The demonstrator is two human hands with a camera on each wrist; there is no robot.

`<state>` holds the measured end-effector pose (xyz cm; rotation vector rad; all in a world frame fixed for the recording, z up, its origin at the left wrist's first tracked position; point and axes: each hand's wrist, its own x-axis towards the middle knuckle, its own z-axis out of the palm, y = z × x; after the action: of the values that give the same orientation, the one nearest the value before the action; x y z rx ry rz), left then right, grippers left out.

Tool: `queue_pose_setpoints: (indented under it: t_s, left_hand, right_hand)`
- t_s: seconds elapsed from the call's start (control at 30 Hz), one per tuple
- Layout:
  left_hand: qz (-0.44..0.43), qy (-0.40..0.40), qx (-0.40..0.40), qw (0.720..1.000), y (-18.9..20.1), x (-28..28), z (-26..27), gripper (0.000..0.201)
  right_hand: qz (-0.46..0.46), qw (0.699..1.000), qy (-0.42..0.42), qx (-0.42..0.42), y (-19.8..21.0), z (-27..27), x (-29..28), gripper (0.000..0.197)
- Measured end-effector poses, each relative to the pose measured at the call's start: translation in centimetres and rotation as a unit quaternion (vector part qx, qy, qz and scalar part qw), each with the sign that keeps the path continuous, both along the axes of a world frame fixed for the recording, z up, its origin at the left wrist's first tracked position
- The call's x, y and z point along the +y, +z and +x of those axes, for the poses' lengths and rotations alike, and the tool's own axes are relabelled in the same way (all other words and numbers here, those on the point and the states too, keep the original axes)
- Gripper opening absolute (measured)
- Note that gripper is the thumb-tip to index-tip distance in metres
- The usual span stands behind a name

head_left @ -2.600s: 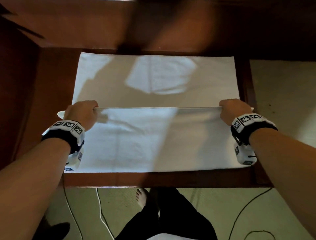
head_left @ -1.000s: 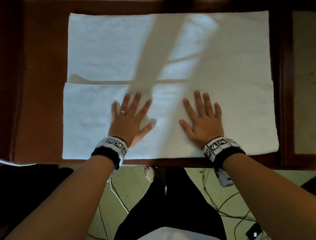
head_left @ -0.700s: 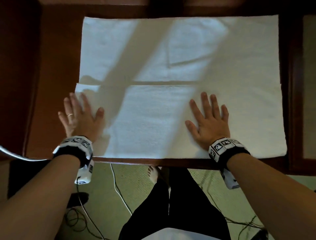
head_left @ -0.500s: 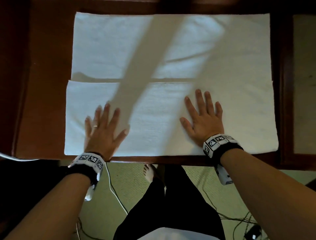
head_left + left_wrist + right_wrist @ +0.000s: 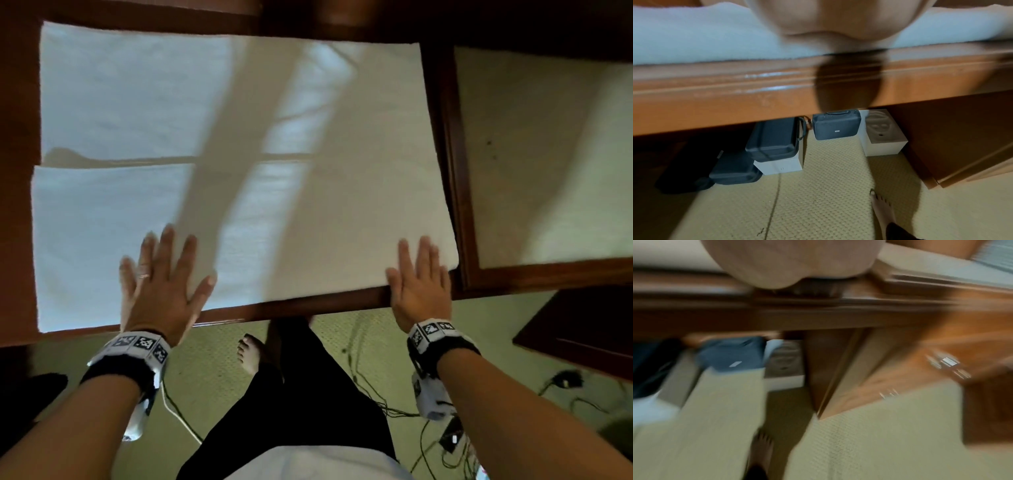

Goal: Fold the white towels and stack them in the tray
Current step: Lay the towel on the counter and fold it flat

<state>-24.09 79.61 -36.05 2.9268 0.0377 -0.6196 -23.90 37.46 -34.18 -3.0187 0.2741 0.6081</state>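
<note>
From the head camera, looking down: a white towel lies spread across a dark wooden table, covering most of its top. The near half of the towel is folded up over itself, and the folded edge runs as a straight seam across the middle from left to right. Long shadows cross the cloth. The left hand lies flat on the near part of the towel, left of centre, fingers straight and spread, a ring on one finger. The right hand lies flat at the towel's near right corner, fingers straight and close together, its palm over the table's front edge. Both wrists wear black bands with white patterned blocks. To the right of the towel, a wooden-framed tray holds a pale surface. Below the table edge are the person's dark trousers, a bare foot and cables on green carpet.

From the left wrist camera: the heel of the left hand presses on the towel's thick near edge, just above the table's moulded front rim. The fingers are hidden here. Under the table stand dark cases and white boxes on the carpet.

From the right wrist camera: the picture is heavily blurred. The heel of the right hand seems to rest at the table's edge; the fingers cannot be made out.
</note>
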Motion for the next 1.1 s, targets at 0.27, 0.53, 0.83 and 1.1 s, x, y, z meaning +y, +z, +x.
queue_pose_setpoints:
  t_s: [0.27,0.53,0.83,1.1]
  left_hand:
    - [-0.007,0.004,-0.008,1.0,1.9,-0.7,1.0,0.081]
    - [0.066,-0.039,0.052,0.996,6.0,-0.1,1.4,0.058]
    - [-0.023,0.048,0.074,0.996,9.4,1.2,8.8,0.029]
    - [-0.057,0.097,-0.063,0.992,8.3,1.4,21.2,0.049]
  right_hand:
    - [0.055,0.995,0.081,-0.013,2.4,5.1,4.0,0.059]
    - [-0.013,0.984,0.147,0.099,2.9,2.9,6.3,0.064]
    - [-0.008,0.992,0.116,0.043,6.8,9.5,7.1,0.031]
    - [0.096,0.99,0.099,-0.03,5.3,23.6,7.3,0.033]
